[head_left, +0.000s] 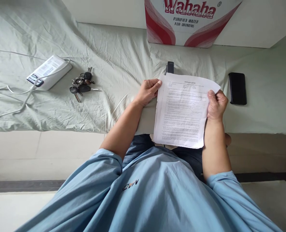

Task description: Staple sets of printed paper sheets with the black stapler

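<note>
I have the printed sheets [182, 109] pinched by both side edges, my left hand [148, 91] gripping at nine o'clock and my right hand [216, 104] at three o'clock, both equally near. Their long axis runs twelve to six, over the bed edge [60, 127] and my lap. A small dark object [170, 67] at twelve o'clock is half hidden behind the top edge, and the print is too fine to read.

Red "Wahaha" with ® mark above dark "PURIFIED WATER FOR DRINKING" on the white and red carton [188, 22] at top centre of the frame, heading "OVERLEAF NOTES" atop the printed sheets [182, 111] at centre, their fine print too small to read, mirrored dark lettering on the blue shirt [130, 185] at lower centre, not legible
</note>
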`<state>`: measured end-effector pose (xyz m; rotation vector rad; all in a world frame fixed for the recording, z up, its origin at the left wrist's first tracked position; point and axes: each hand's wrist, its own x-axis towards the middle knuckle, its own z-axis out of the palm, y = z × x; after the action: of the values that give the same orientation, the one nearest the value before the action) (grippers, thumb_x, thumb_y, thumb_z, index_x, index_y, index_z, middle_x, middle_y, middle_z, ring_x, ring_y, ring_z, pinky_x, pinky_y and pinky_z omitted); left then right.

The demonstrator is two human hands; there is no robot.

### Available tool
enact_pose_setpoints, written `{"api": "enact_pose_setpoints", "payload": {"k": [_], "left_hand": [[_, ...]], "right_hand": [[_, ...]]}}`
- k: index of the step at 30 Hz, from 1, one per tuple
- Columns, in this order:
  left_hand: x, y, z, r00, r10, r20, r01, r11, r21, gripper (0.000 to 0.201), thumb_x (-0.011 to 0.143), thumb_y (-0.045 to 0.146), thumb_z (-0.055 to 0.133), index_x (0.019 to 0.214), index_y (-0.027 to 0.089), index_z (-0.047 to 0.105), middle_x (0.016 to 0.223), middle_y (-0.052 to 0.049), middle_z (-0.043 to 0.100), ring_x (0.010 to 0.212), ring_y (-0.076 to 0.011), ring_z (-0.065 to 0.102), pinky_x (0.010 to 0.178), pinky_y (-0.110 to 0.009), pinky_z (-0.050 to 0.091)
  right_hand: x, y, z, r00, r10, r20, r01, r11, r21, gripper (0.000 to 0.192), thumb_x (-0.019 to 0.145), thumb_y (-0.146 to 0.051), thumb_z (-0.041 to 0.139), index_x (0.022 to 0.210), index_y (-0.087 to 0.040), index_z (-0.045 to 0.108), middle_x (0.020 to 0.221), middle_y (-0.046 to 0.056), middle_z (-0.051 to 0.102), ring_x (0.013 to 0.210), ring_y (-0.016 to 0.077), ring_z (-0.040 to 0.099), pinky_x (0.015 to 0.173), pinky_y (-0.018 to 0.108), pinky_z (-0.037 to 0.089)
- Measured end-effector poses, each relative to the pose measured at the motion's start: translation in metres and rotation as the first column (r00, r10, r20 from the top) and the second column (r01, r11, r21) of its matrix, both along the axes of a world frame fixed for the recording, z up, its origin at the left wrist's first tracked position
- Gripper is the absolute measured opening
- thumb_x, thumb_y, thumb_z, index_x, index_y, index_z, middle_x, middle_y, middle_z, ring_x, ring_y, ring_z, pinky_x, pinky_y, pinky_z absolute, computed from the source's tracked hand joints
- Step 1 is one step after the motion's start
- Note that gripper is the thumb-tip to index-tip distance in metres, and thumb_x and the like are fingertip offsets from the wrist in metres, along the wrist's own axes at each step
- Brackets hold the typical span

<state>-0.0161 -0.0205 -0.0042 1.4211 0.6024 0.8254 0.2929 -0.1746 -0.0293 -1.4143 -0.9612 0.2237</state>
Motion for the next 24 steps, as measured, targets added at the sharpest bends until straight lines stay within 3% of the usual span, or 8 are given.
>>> {"api": "enact_pose_setpoints", "payload": {"k": [9,17,24], "left_hand": [[0.0000,0.0019,-0.0046,1.000,-0.002,-0.016,0.003,0.999,0.053,0.083,0.091,0.097,0.077,0.068,0.022,0.048,0.057,0.005,0.041,0.053,-0.0067,0.034,0.051,-0.026,0.026],[0.0001,0.0020,-0.0041,1.000,0.007,-0.011,-0.006,0.998,0.054,0.080,0.088,0.095,0.082,0.072,0.022,0.055,0.059,0.006,0.041,0.054,-0.0071,0.034,0.051,-0.026,0.028],[0.0018,0.0041,-0.0092,1.000,0.026,0.002,-0.026,0.998,0.053,0.082,0.087,0.097,0.081,0.070,0.022,0.051,0.057,0.006,0.039,0.053,-0.0070,0.035,0.049,-0.026,0.029]], "right_hand": [[0.0006,-0.0016,-0.0021,0.999,0.020,0.039,-0.019,0.999,-0.037,0.061,0.097,-0.085,0.080,0.083,-0.026,0.070,0.078,0.000,0.061,0.079,0.0209,0.067,0.070,0.037,0.055],[0.0009,-0.0053,0.0010,0.998,0.022,0.062,-0.018,0.997,-0.069,0.061,0.095,-0.081,0.085,0.078,-0.027,0.065,0.071,-0.003,0.050,0.069,0.0174,0.054,0.064,0.035,0.047],[0.0006,-0.0056,0.0014,0.997,0.033,0.063,-0.026,0.994,-0.103,0.063,0.095,-0.084,0.084,0.078,-0.027,0.063,0.071,-0.004,0.046,0.069,0.0165,0.050,0.064,0.035,0.044]]}}
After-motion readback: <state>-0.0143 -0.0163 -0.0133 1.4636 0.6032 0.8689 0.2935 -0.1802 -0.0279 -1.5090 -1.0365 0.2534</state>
